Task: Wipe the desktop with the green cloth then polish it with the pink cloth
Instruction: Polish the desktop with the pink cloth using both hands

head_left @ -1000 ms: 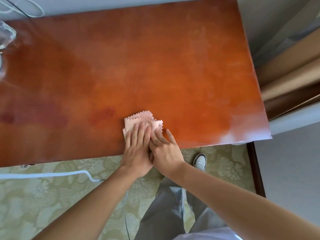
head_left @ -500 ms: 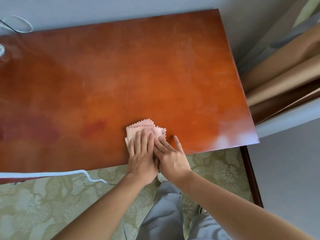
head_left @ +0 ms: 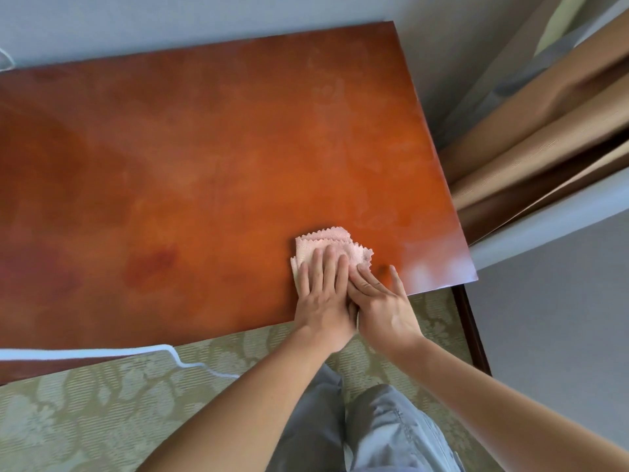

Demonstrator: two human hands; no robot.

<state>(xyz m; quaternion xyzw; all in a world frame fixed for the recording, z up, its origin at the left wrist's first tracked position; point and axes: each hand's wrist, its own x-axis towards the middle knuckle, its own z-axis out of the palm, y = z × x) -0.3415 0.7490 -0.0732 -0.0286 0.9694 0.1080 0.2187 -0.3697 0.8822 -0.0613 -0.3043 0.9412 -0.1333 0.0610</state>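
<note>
Folded pink microfibre cloth with zigzag-cut edges (head_left: 332, 245) lies flat on the glossy reddish-brown wooden desktop (head_left: 211, 165), close to the near edge and toward the near right corner. Left hand (head_left: 323, 294) lies palm-down on the cloth, fingers straight and together, pressing it to the wood; the fingertips stop short of the cloth's far edge, so a strip of pink shows beyond them. Right hand (head_left: 381, 304) sits just beside it on the right, fingers also straight, laid slantwise over the left hand's fingers, with the thumb spread out over bare wood. Neither hand curls round the cloth. The heels of both hands reach out past the near edge. A pale sheen marks the desktop at the near right corner; darker blotches show left of the cloth. A white cable (head_left: 102, 352) runs along the near edge at left and drops onto the green patterned carpet (head_left: 85, 403). Grey trousers (head_left: 374, 434) show below. Tan folded curtains (head_left: 544, 141) hang past the right edge.
</note>
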